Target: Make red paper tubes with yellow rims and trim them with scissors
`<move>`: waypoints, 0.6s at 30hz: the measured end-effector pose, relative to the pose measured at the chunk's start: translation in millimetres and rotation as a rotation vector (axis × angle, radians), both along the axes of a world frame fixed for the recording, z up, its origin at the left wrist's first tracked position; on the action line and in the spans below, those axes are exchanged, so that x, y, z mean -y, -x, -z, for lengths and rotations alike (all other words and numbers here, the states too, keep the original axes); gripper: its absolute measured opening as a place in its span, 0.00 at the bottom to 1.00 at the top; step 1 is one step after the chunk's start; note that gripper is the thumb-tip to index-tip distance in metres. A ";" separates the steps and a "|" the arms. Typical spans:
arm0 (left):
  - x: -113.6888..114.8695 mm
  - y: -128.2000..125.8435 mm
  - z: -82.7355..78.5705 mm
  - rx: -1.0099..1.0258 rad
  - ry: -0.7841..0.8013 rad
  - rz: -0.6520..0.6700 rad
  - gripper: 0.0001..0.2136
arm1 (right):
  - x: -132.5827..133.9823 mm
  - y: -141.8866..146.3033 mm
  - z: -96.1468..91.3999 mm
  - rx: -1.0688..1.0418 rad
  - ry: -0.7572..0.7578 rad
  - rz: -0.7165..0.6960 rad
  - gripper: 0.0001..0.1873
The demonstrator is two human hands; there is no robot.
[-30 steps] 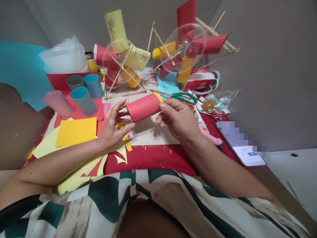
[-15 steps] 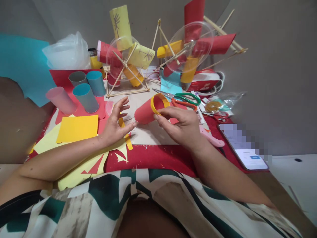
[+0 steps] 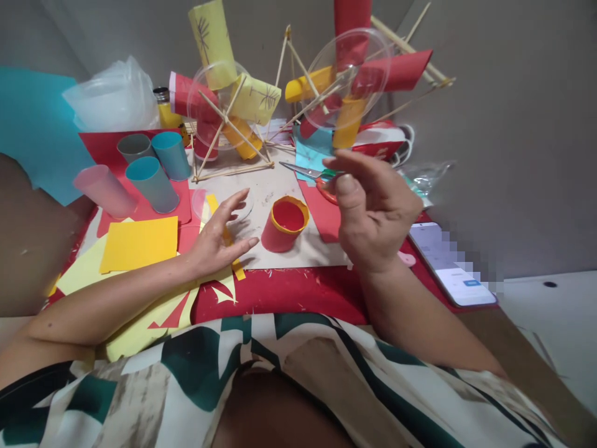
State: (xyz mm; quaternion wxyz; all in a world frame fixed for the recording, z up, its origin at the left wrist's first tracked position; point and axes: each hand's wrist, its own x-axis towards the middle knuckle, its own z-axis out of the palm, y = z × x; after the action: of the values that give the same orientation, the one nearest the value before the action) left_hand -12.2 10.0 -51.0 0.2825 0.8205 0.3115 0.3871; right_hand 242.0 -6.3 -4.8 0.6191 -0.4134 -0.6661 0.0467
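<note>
A red paper cup (image 3: 275, 235) with a yellow paper band round its rim stands upright on the pale board (image 3: 321, 254), and neither hand touches it. To its left is my left hand (image 3: 221, 233), holding nothing, with thumb and fingers spread apart. A yellow paper strip (image 3: 237, 269) lies by that hand, partly hidden under it. My right hand (image 3: 375, 208) is raised to the right of the cup, thumb and forefinger apart and nothing seen between them. Behind it, scissors (image 3: 303, 169) with green and orange handles are partly covered.
Two stick-and-paper wheels, the left one (image 3: 226, 117) and the right one (image 3: 349, 78), stand at the back. Left are blue paper tubes (image 3: 152, 190), a pink tube (image 3: 105, 193) and yellow paper (image 3: 140, 246). A phone (image 3: 448, 264) lies at the right.
My right hand has let go of the red cup and lifted away to the right. The cup, tilted before, now stands upright on the board. My left hand has barely moved.
</note>
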 end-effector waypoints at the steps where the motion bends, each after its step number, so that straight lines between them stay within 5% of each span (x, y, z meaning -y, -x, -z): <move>1: 0.5 0.6 -5.6 -0.014 -0.048 -0.010 0.39 | -1.7 -0.8 0.0 -0.034 0.005 -0.018 0.18; 9: 1.6 -27.4 -58.7 -0.250 -0.562 0.234 0.28 | -4.6 3.5 -3.3 -0.100 -0.021 -0.160 0.17; 14: -16.0 -55.5 -55.8 -0.331 -0.799 0.266 0.14 | -1.5 3.7 -3.0 -0.089 0.000 -0.139 0.19; 18: -25.2 -67.5 -49.3 -0.376 -0.845 0.266 0.15 | -1.8 1.8 -1.4 -0.071 0.046 -0.142 0.19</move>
State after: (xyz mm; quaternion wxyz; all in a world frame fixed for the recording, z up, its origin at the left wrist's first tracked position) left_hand 55.3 35.2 -1.7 -0.0899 0.9521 0.0651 0.2851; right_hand 240.2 -4.5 -3.3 0.6278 -0.3772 -0.6701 0.1206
